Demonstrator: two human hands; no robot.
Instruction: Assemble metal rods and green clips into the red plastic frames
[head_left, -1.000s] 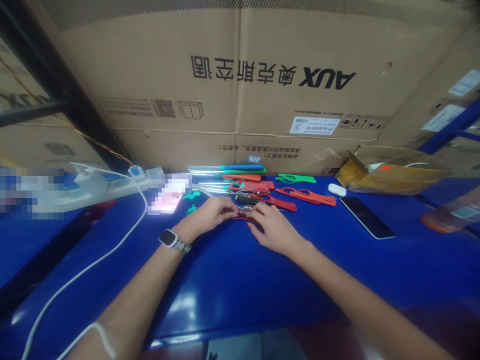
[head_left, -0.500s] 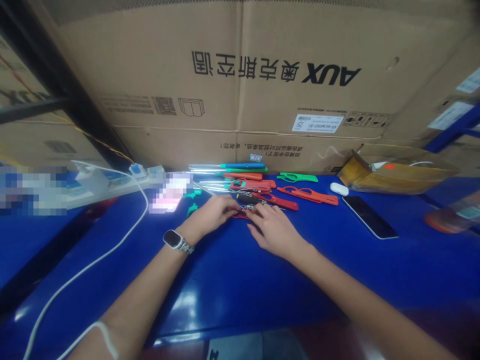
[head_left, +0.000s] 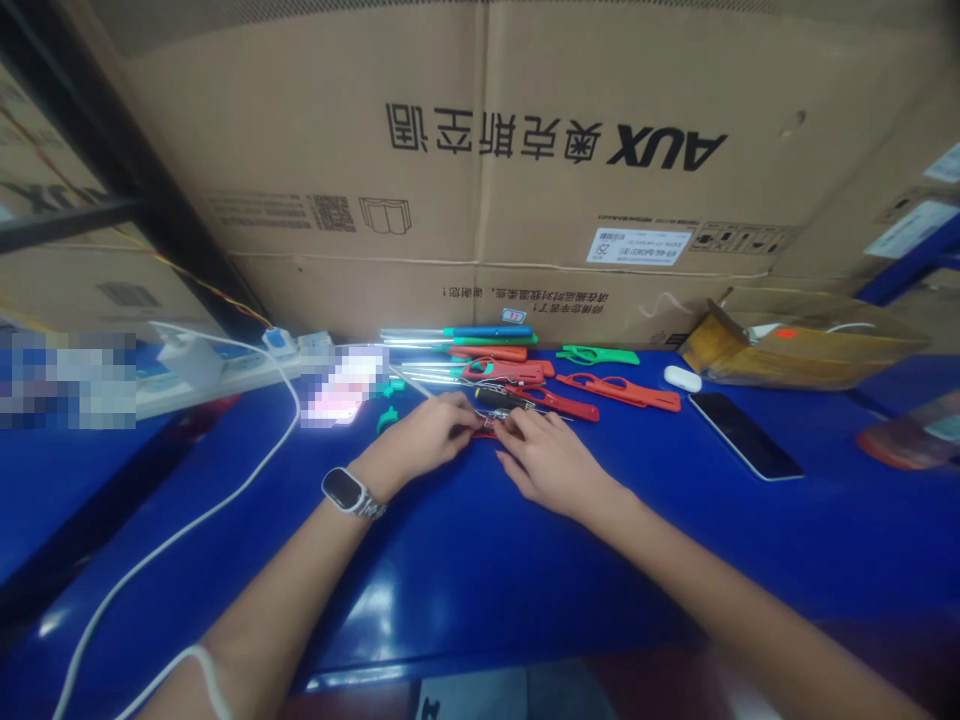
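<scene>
Between my fingertips is a red lighter casing (head_left: pixel 487 424) with small metal parts in it, mostly covered by the fingers. My left hand (head_left: pixel 420 440), with a watch (head_left: pixel 346 490) on its wrist, pinches the left end. On the opposite side, my right hand (head_left: pixel 555 462) has its fingers closed on the casing. Just beyond lie a black-and-yellow handle (head_left: pixel 499 398) and a red casing half (head_left: pixel 562 404). Behind them rest stick lighters with metal tubes, among them a red lighter (head_left: pixel 510 372) and a blue lighter (head_left: pixel 495 332). Small green pieces (head_left: pixel 388 416) sit left of my left hand.
An orange-red casing (head_left: pixel 630 391) and a green casing (head_left: pixel 596 355) lie right of the lighters. Farther right are a white case (head_left: pixel 682 379), a phone (head_left: pixel 742 434) and an open brown package (head_left: pixel 817 345). A white cable (head_left: pixel 217 520) crosses the left side; a large carton (head_left: pixel 480 60) stands behind.
Both hands stay at the same spot with only slight finger movement; more of the small parts between the fingertips shows now. The view has shifted a little.
</scene>
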